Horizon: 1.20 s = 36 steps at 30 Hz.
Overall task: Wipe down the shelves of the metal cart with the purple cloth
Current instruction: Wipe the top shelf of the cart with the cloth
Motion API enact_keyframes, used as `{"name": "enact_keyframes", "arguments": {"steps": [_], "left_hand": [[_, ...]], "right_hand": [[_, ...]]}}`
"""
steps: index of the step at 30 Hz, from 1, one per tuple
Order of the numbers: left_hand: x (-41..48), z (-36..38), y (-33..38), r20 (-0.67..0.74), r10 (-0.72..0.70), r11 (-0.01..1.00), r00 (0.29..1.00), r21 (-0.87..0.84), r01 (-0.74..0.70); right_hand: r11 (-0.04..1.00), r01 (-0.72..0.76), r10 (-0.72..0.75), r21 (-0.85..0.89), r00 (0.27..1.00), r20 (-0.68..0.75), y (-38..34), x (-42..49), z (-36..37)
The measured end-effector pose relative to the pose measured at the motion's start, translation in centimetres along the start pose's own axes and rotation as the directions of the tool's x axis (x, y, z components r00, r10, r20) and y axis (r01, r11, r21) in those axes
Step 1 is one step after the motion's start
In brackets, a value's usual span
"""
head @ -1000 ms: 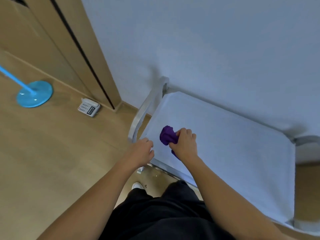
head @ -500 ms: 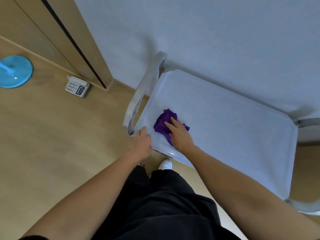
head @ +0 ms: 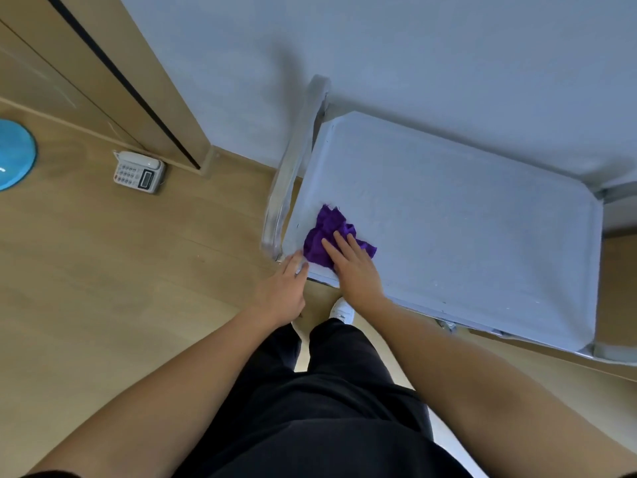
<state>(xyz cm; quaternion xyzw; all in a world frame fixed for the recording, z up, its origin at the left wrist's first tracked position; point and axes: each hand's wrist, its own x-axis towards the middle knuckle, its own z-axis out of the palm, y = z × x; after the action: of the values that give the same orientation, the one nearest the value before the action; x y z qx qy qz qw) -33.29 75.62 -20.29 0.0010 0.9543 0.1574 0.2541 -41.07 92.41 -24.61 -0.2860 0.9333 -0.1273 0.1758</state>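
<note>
The purple cloth (head: 329, 232) is a crumpled, frayed-edged wad of soft fabric, bunched into folds at the near left corner of the cart's top shelf (head: 465, 219). That shelf is a broad, pale, matte metal tray, rectangular with rounded corners and a low raised rim, faintly speckled across its flat face. Along its left end runs a tubular handle (head: 293, 174), shiny and curved over at the top. The cart stands against a plain pale wall (head: 379, 46) on a floor (head: 120, 270) of light wood-grain planks.

My right hand (head: 355, 267) lies palm down on the cloth, fingers straight and slightly spread, pressing it flat against the shelf; the forearm reaches in from the lower right. My left hand (head: 284, 291) rests at the corner of the shelf's rim just beside the cloth, its fingers extended and close together, touching the metal edge without curling round it.

Below them are my loose black trousers (head: 327, 408) and the toe of a white shoe (head: 342, 309). On the floor sit a white desk telephone (head: 139, 171) and a glossy blue disc (head: 13, 155).
</note>
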Motion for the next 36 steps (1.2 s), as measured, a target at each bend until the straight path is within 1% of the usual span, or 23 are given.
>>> {"name": "enact_keyframes", "arguments": {"steps": [2, 4, 6, 7, 8, 11, 13, 15, 16, 17, 19, 20, 21, 22, 24, 26, 30, 31, 33, 35, 36], "left_hand": [[0.0, 0.2, -0.6, 0.032, 0.023, 1.000, 0.999, -0.005, -0.022], [0.2, 0.2, -1.4, 0.050, 0.048, 0.999, 0.998, -0.016, -0.047], [0.5, 0.1, -2.1, 0.059, 0.079, 0.997, 0.995, -0.014, -0.078], [0.7, 0.1, -2.4, 0.069, 0.092, 0.996, 0.993, -0.014, -0.091], [0.8, 0.0, -2.7, 0.079, 0.103, 0.995, 0.992, -0.015, -0.103], [1.3, 0.3, -3.4, 0.072, 0.136, 0.990, 0.988, 0.013, -0.137], [1.3, 0.8, -3.7, 0.074, 0.152, 0.987, 0.986, 0.030, -0.155], [1.3, 1.4, -3.8, 0.099, 0.156, 0.987, 0.983, 0.029, -0.160], [1.3, 1.5, -3.9, 0.103, 0.157, 0.987, 0.982, 0.025, -0.160], [1.5, 1.5, -4.1, 0.100, 0.160, 0.986, 0.982, 0.022, -0.163], [1.7, 1.6, -4.3, 0.100, 0.171, 0.985, 0.980, 0.005, -0.173], [1.7, 1.6, -4.5, 0.108, 0.175, 0.984, 0.979, 0.001, -0.176], [1.7, 1.6, -4.5, 0.114, 0.177, 0.984, 0.978, 0.006, -0.179], [1.6, 1.6, -4.5, 0.115, 0.179, 0.983, 0.977, 0.017, -0.182], [1.5, 1.7, -4.4, 0.099, 0.182, 0.983, 0.978, 0.021, -0.185], [1.0, 2.0, -4.3, 0.079, 0.187, 0.982, 0.979, 0.020, -0.189], [-0.2, 2.3, -4.5, 0.067, 0.228, 0.973, 0.971, 0.021, -0.230], [-0.2, 2.4, -4.4, 0.069, 0.233, 0.972, 0.970, 0.019, -0.235], [-0.1, 2.5, -4.3, 0.070, 0.230, 0.973, 0.971, 0.012, -0.231], [0.2, 2.4, -4.2, 0.068, 0.222, 0.975, 0.973, 0.018, -0.224], [0.4, 2.4, -4.1, 0.067, 0.216, 0.976, 0.974, 0.017, -0.217]], "right_hand": [[1.000, -0.007, 0.007, 0.016, 1.000, -0.005, 1.2, 1.2, -0.8], [0.995, -0.095, 0.095, 0.029, 0.995, -0.020, 1.3, 2.4, -1.2], [0.979, -0.202, 0.203, 0.040, 0.978, -0.047, -0.4, 3.1, -1.0], [0.973, -0.227, 0.228, 0.040, 0.972, -0.048, -1.6, 3.1, -0.6], [0.975, -0.220, 0.221, 0.036, 0.974, -0.044, -2.8, 2.8, -0.1], [0.995, -0.103, 0.103, 0.005, 0.995, -0.015, -4.3, 1.4, 1.0], [0.999, -0.041, 0.041, 0.017, 0.999, 0.011, -3.2, 1.4, 0.4], [0.999, -0.037, 0.035, 0.040, 0.999, 0.042, -1.6, 1.8, -0.5], [0.995, -0.083, 0.081, 0.054, 0.996, 0.041, -1.1, 2.1, -1.0], [0.984, -0.160, 0.158, 0.074, 0.987, 0.031, -0.7, 2.4, -1.5], [0.939, -0.327, 0.327, 0.111, 0.945, 0.017, -0.5, 3.1, -1.9], [0.919, -0.377, 0.377, 0.115, 0.926, 0.015, -1.0, 3.2, -1.9], [0.912, -0.393, 0.395, 0.115, 0.919, 0.010, -1.8, 3.2, -1.7], [0.920, -0.376, 0.378, 0.115, 0.926, 0.005, -2.8, 3.1, -1.3], [0.956, -0.269, 0.270, 0.114, 0.963, 0.006, -4.7, 2.2, -0.1], [0.977, -0.181, 0.178, 0.112, 0.984, 0.029, -5.5, 1.1, 0.8], [0.978, -0.143, 0.133, 0.153, 0.988, 0.073, -3.3, 0.1, -0.2], [0.972, -0.169, 0.160, 0.160, 0.985, 0.067, -2.6, -0.3, -0.5], [0.936, -0.304, 0.304, 0.179, 0.952, 0.028, -1.2, -1.2, -1.0], [0.866, -0.461, 0.468, 0.196, 0.884, 0.014, -1.0, -1.3, -1.1], [0.839, -0.511, 0.517, 0.189, 0.856, 0.019, -1.5, -1.1, -1.1]]}}
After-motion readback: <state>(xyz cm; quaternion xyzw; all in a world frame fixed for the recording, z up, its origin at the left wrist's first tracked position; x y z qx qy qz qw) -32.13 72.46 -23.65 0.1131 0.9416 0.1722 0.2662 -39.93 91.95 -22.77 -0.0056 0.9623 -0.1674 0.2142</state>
